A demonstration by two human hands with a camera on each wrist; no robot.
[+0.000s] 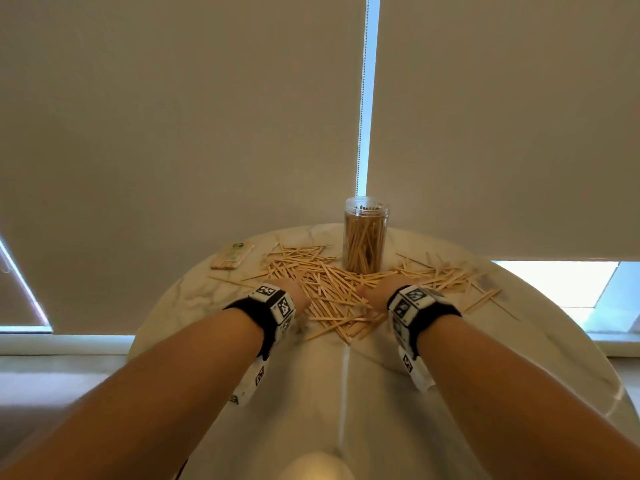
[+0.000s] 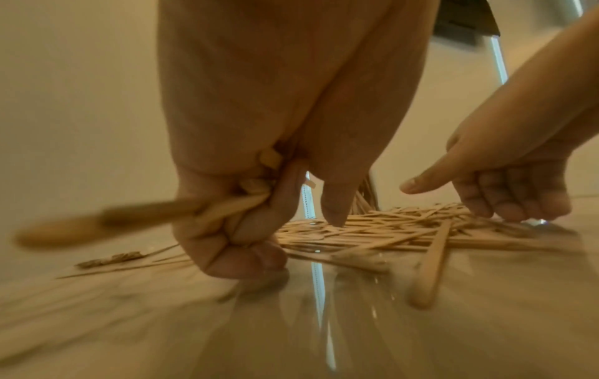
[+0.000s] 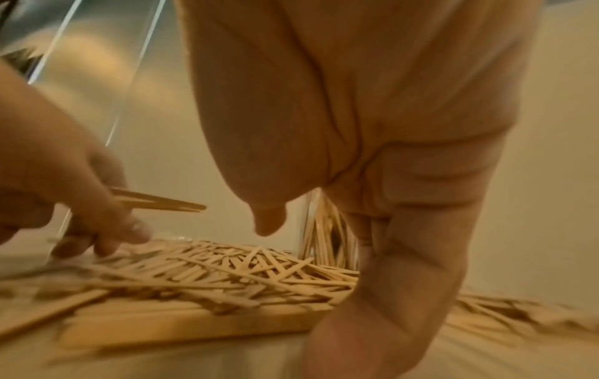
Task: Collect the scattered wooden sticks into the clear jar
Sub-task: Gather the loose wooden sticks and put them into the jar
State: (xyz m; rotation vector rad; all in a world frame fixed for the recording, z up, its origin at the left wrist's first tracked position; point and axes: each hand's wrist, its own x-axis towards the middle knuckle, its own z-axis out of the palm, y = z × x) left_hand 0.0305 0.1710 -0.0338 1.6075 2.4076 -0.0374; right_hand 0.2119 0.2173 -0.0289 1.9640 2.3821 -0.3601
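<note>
Pale wooden sticks [image 1: 329, 289] lie strewn over a round marble table [image 1: 346, 375], thickest in the middle. The clear jar [image 1: 365, 237] stands upright behind the pile, open-topped and crowded with sticks. My left hand [image 1: 298, 296] is at the pile's left edge. In the left wrist view its curled fingers [image 2: 246, 230] grip a small bundle of sticks [image 2: 136, 218], knuckles near the tabletop. My right hand [image 1: 375, 289] is at the right of the pile. Its fingers [image 3: 389, 269] reach down onto the sticks with the thumb apart, and I see nothing held in it.
A flat packet of sticks [image 1: 232, 256] lies at the table's back left. More sticks [image 1: 446, 275] spread to the right of the jar. Beige roller blinds hang close behind the table. Bare marble lies between the pile and the near edge.
</note>
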